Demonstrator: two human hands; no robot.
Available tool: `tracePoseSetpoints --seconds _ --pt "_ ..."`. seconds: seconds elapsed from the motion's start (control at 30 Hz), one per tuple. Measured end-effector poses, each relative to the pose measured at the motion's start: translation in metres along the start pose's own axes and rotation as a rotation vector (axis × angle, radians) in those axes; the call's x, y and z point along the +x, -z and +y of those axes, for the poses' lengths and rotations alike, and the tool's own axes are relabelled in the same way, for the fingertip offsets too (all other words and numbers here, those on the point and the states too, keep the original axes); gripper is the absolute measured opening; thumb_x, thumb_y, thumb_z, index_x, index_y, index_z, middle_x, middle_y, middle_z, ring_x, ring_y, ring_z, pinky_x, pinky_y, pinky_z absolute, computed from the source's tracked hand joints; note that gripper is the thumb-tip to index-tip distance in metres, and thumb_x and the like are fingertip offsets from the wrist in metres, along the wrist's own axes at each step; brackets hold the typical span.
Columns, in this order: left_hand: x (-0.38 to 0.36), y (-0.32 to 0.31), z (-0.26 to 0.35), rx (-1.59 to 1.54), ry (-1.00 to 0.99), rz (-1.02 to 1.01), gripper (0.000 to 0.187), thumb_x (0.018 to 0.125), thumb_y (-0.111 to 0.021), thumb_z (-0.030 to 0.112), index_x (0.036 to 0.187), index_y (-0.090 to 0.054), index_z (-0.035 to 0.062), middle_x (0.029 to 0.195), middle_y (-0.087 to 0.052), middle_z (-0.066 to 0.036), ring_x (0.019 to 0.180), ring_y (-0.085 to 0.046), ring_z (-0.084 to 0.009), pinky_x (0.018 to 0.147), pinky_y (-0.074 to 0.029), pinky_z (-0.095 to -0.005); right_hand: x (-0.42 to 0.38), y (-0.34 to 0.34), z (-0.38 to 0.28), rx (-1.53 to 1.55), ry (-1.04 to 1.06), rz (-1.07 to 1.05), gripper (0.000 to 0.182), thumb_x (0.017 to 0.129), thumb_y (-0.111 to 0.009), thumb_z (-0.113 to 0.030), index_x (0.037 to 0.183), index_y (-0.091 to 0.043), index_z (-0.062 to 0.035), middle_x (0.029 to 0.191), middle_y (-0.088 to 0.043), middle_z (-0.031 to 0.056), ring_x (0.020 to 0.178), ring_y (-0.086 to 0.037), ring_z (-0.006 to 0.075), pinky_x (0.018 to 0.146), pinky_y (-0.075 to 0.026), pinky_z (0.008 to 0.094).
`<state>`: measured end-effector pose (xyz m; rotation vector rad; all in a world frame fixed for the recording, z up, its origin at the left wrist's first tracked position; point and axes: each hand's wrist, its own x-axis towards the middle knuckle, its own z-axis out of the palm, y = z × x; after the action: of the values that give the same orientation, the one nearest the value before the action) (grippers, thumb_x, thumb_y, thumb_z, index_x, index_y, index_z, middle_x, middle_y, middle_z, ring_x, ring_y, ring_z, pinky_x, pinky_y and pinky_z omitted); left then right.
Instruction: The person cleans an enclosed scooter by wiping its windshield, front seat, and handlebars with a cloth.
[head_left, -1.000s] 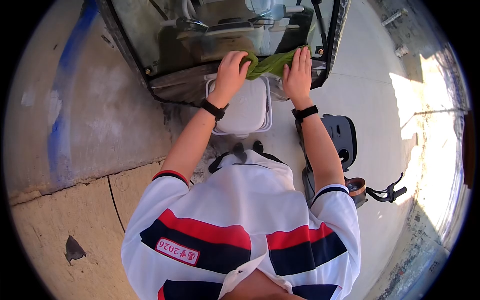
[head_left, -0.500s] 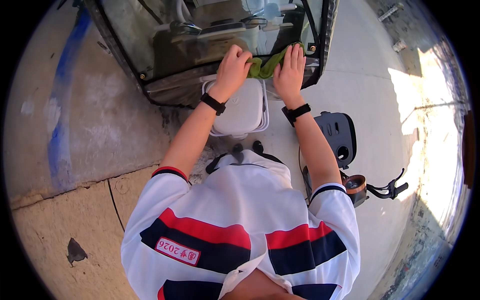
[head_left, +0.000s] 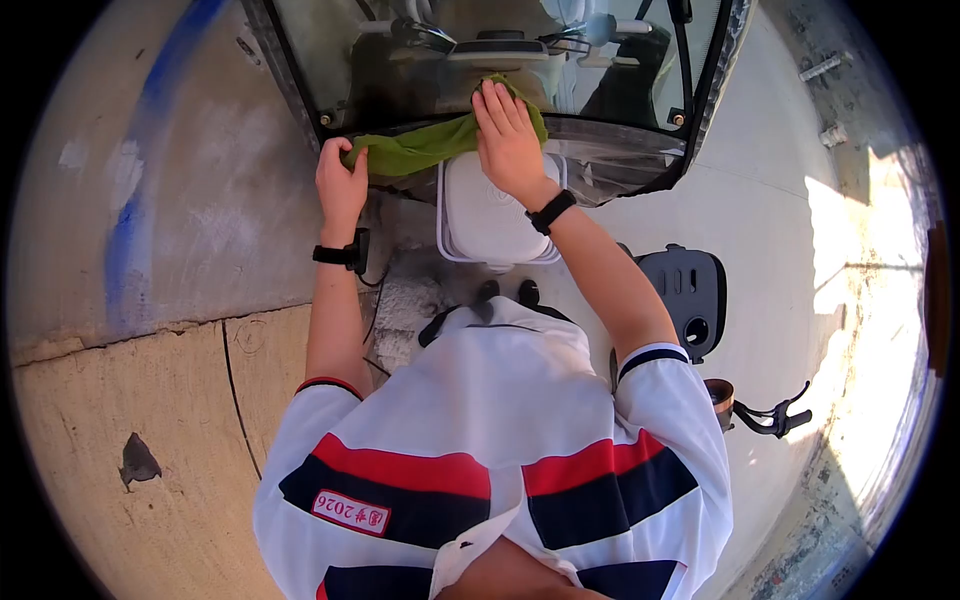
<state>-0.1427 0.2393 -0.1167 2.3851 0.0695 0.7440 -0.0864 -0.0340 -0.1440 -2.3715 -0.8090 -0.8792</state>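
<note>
Head view looks straight down on a person wiping a clear windshield panel [head_left: 420, 60] of a small vehicle with a green cloth [head_left: 415, 150]. To do this wipe well, I judge the flat palm should keep even pressure along the lower edge of the panel while the other end of the cloth is kept taut, so the fabric does not bunch and leave streaks near the black frame [head_left: 290, 90]. The right hand [head_left: 508, 140] lies flat on the cloth, fingers straight and pressed close together, palm down against the panel. The left hand [head_left: 340, 185] grips the cloth's far end, fingers curled shut around it near the frame's lower left corner. The cloth is olive-green, soft and creased, stretched in a band between both hands across the bottom of the panel, just above a white box [head_left: 495, 215]. A dark scooter body [head_left: 690, 290] stands on the concrete to the right.
</note>
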Motion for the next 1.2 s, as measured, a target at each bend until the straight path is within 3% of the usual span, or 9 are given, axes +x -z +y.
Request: tracePoseSetpoints --seconds 0.33,0.43,0.53,0.63,0.73,0.83,0.97,1.0,1.2 --pt "-0.017 0.027 -0.064 0.115 0.057 0.002 0.031 0.085 -0.063 0.001 0.115 -0.065 0.0104 0.107 -0.057 -0.02 0.096 -0.061 -0.0375 0.08 -0.05 -0.0431 0.005 -0.011 -0.007 -0.036 0.002 -0.062 0.062 0.089 -0.059 -0.014 0.147 -0.041 -0.0002 0.156 -0.035 0.0165 0.143 -0.034 0.0338 0.115 -0.029 0.0497" --pt "-0.015 0.021 -0.061 0.226 0.136 0.16 0.025 0.083 -0.064 0.002 0.107 -0.066 0.0083 0.101 -0.062 -0.021 0.091 -0.064 -0.0368 0.076 -0.051 -0.0436 0.006 -0.008 -0.009 -0.022 -0.001 -0.084 0.064 0.089 -0.061 -0.015 0.147 -0.038 0.0017 0.156 -0.033 0.0199 0.144 -0.031 0.0372 0.116 -0.028 0.0514" --pt "-0.002 0.013 -0.06 0.153 0.273 0.182 0.024 0.086 -0.064 0.001 0.11 -0.063 0.006 0.084 -0.065 -0.012 0.075 -0.066 -0.0261 0.069 -0.052 -0.0362 0.006 -0.006 -0.012 0.009 -0.01 -0.088 0.067 0.089 -0.062 -0.016 0.148 -0.037 0.0027 0.157 -0.031 0.0217 0.145 -0.03 0.0385 0.116 -0.028 0.0521" --pt "0.014 -0.002 -0.057 -0.079 0.371 0.323 0.018 0.084 -0.065 0.001 0.102 -0.062 0.0029 0.085 -0.068 -0.017 0.074 -0.067 -0.0331 0.07 -0.054 -0.0387 0.007 -0.006 -0.015 0.026 -0.019 -0.088 0.069 0.088 -0.063 -0.016 0.148 -0.035 0.0036 0.157 -0.03 0.0226 0.146 -0.029 0.0395 0.116 -0.027 0.0529" --pt "0.023 -0.015 -0.045 -0.17 0.17 0.402 0.019 0.084 -0.063 -0.002 0.103 -0.061 0.0006 0.088 -0.068 -0.017 0.077 -0.068 -0.0287 0.072 -0.054 -0.0354 0.007 -0.009 -0.015 0.03 -0.024 -0.086 0.07 0.088 -0.063 -0.016 0.148 -0.035 0.0043 0.157 -0.029 0.023 0.146 -0.028 0.0402 0.116 -0.026 0.0534" --pt "0.022 -0.025 -0.038 -0.196 0.125 0.377 0.022 0.084 -0.061 -0.006 0.105 -0.061 -0.0007 0.089 -0.068 -0.016 0.076 -0.068 -0.0253 0.073 -0.054 -0.0332 0.007 -0.008 -0.015 0.019 -0.02 -0.09 0.07 0.088 -0.063 -0.016 0.148 -0.035 0.0043 0.157 -0.03 0.0228 0.146 -0.028 0.0396 0.116 -0.026 0.0531" --pt "0.019 -0.04 -0.032 -0.117 -0.082 0.324 0.027 0.083 -0.06 -0.006 0.108 -0.064 0.0015 0.099 -0.066 -0.017 0.091 -0.065 -0.0349 0.085 -0.052 -0.0407 0.007 -0.008 -0.015 -0.016 -0.015 -0.099 0.069 0.088 -0.061 -0.016 0.148 -0.035 0.0037 0.156 -0.031 0.0216 0.145 -0.029 0.0377 0.116 -0.027 0.0521" --pt "0.019 -0.041 -0.023 -0.169 -0.093 0.26 0.032 0.082 -0.06 -0.006 0.112 -0.064 0.0025 0.108 -0.064 -0.018 0.103 -0.059 -0.0393 0.093 -0.048 -0.0444 0.007 -0.008 -0.015 -0.024 -0.015 -0.105 0.07 0.087 -0.061 -0.016 0.149 -0.035 0.0035 0.157 -0.031 0.0215 0.145 -0.029 0.0376 0.116 -0.027 0.052" --pt "0.012 -0.066 0.004 -0.102 -0.305 0.105 0.043 0.088 -0.066 0.004 0.13 -0.059 0.0069 0.131 -0.053 -0.02 0.124 -0.048 -0.0418 0.103 -0.041 -0.0468 0.007 -0.006 -0.01 -0.044 0.007 -0.129 0.07 0.087 -0.061 -0.017 0.149 -0.035 0.003 0.157 -0.032 0.0196 0.145 -0.03 0.0361 0.116 -0.028 0.0511"
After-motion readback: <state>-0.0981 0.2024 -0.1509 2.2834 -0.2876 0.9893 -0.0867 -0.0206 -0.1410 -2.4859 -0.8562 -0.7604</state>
